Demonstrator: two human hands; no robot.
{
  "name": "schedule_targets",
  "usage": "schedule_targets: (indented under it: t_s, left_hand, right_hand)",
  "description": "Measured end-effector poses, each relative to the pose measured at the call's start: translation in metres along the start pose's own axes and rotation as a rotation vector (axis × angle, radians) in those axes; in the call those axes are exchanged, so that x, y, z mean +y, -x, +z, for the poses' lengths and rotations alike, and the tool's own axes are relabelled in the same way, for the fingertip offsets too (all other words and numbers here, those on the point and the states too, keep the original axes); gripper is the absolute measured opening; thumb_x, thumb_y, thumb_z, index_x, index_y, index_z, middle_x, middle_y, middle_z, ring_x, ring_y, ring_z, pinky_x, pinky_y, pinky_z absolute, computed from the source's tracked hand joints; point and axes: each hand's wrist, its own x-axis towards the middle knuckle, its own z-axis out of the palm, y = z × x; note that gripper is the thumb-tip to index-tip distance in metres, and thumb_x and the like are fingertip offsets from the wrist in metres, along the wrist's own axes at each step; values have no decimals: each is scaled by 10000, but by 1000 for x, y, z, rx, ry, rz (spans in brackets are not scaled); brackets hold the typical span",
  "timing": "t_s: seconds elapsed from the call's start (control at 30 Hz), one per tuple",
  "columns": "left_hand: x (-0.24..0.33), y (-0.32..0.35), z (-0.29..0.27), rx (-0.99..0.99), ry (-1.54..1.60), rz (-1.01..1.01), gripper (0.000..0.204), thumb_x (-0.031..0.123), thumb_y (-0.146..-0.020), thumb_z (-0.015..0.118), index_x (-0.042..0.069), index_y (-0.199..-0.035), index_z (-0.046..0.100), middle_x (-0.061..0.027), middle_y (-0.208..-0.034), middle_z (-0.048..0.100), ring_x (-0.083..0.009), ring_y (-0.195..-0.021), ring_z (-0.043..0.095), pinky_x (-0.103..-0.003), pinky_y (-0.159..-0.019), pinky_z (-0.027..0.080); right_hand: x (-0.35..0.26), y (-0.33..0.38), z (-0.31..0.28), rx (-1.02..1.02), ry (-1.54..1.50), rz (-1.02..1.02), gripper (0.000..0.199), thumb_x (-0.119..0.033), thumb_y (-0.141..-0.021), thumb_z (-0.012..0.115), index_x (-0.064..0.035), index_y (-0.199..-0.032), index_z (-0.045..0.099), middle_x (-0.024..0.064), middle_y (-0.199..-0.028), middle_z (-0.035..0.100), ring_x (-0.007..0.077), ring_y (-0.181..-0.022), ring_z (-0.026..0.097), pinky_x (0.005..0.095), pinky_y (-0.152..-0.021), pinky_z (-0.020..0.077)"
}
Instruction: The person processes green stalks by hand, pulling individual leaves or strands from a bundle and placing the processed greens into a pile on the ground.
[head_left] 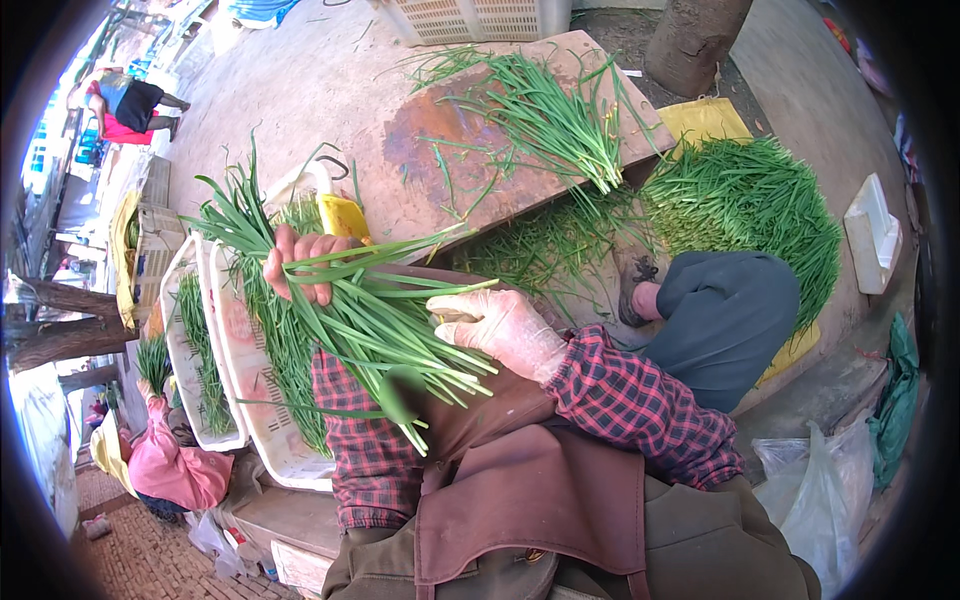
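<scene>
My left hand (pixel 305 262) is wrapped around a loose bunch of garlic chives (pixel 370 330). The leafy ends fan out beyond the knuckles to the upper left, and the pale stem ends point to the lower right over my lap. Beside the stems is my right hand (pixel 510 335), in a pale, dirty thin glove. Its fingers are curled in with thumb and forefinger near each other at the bunch's edge; whatever they pinch is too small to make out. Plaid sleeves cover both forearms, and a brown apron (pixel 530 500) lies over my lap.
A low board (pixel 430 190) ahead bears another pile of chives (pixel 560 120). A large heap of chives (pixel 750 210) lies on yellow sacking at right. White crates (pixel 290 440) of chives stand at left. Loose chives litter the ground. A person in pink (pixel 185 460) sits at far left.
</scene>
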Motion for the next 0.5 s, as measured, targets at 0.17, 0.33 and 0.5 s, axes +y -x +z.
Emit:
schedule_targets:
  t_s: [0.17, 0.33, 0.5]
  left_hand:
    - [-4, -2, 2, 20, 30, 20, 223, 241, -1013, 400, 112, -835, 439, 31, -508, 494, -84, -423, 498, -280, -601, 416]
    - [9, 1, -5, -22, 31, 67, 216, 234, -1024, 383, 92, -873, 445, 28, -525, 495, -78, -429, 498, -252, -567, 415]
    - [20, 4, -9, 40, 10, 107, 213, 232, -1025, 371, 75, -904, 448, 24, -537, 511, -85, -427, 516, -236, -508, 411]
  right_hand:
    - [8, -3, 0, 80, -177, 34, 168, -100, -909, 709, 2, -1041, 728, 71, -1030, 730, 136, -904, 663, 272, -843, 525]
    - [0, 0, -21, 2, -470, 44, 209, -108, -992, 601, 56, -1111, 650, 112, -1012, 717, 154, -906, 674, 280, -835, 539]
    - [11, 12, -48, -83, -827, -23, 250, -191, -984, 626, 38, -1083, 609, 130, -965, 664, 210, -799, 631, 321, -695, 502]
